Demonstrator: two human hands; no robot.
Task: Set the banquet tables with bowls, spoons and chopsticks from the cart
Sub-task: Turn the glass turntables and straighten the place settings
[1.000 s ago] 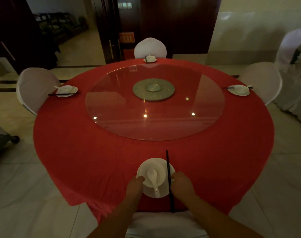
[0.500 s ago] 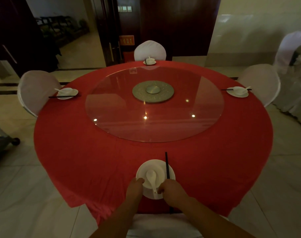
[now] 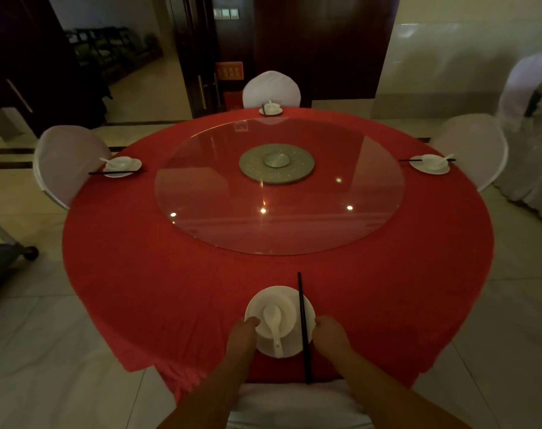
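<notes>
Bowl (image 3: 288,323) holding spoon (image 3: 273,318), chopsticks (image 3: 302,320) alongside, left hand (image 3: 242,337), right hand (image 3: 331,335) flanking, grip unclear

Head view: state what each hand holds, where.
Left hand touches the round white plate at its left rim, right hand at its right rim beside the black chopsticks; grip cannot be told.

glossy white ceramic bowl (image 3: 279,317), matt red cloth tablecloth (image 3: 139,274), smooth glass turntable (image 3: 279,218).
</notes>
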